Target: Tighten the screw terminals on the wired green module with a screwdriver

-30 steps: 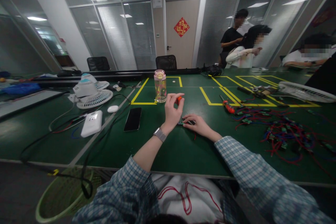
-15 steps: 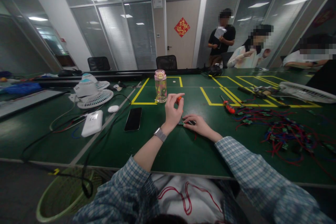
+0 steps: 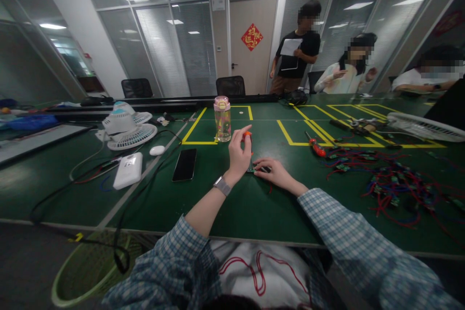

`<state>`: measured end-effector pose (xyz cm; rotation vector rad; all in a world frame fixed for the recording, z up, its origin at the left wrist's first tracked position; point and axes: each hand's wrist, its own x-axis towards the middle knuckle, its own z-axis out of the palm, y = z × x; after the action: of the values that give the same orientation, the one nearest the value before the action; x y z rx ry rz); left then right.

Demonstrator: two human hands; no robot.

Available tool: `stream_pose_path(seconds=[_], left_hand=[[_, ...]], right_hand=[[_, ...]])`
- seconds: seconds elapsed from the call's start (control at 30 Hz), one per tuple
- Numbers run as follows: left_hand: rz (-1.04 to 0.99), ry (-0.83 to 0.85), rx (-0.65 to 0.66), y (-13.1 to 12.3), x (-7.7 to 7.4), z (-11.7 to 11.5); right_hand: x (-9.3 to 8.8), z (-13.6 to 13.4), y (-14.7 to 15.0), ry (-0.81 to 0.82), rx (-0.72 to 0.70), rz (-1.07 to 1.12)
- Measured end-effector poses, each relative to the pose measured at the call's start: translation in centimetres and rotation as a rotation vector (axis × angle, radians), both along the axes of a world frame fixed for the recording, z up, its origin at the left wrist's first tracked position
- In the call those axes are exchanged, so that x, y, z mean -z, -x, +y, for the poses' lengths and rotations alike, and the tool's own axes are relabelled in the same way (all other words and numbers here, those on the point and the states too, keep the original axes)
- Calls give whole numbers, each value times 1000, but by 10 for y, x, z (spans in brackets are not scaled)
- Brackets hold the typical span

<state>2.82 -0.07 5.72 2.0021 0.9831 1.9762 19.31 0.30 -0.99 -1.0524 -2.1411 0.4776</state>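
Note:
My left hand (image 3: 240, 154), with a grey watch on its wrist, grips an upright screwdriver (image 3: 247, 134) by its orange-red handle. The thin shaft points down at a small green circuit board (image 3: 250, 170) on the green table. My right hand (image 3: 273, 172) lies low over the table, its fingertips pressed on the board and a dark part beside it. A short red wire sticks out below the right hand. Just behind my left hand stands a clear bottle (image 3: 223, 123) with a pink lid.
A black phone (image 3: 184, 165), a white power bank (image 3: 128, 171) and white fans (image 3: 131, 136) are on the left. Another red screwdriver (image 3: 317, 148) and tangled wired boards (image 3: 395, 186) lie right. A green basket (image 3: 60, 276) is below the edge. Several people are beyond the table.
The fingers of my left hand have shifted around the screwdriver handle, and its shaft shows more. My right hand stays put. The standing person has moved left.

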Motion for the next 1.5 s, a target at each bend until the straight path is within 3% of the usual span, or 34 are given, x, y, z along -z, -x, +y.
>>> stream_pose_path(seconds=[0.6,1.13,1.5], left_hand=[[42,-31,29,0,-3,-3],[54,-55,-87,-1,-8,-6],[38,-44,-22,0,-6,-5]], right_hand=[[2,1,-1,-6,-4,-1],[1,0,0,-3,4,-13],[2,1,0,-10,1,1]])
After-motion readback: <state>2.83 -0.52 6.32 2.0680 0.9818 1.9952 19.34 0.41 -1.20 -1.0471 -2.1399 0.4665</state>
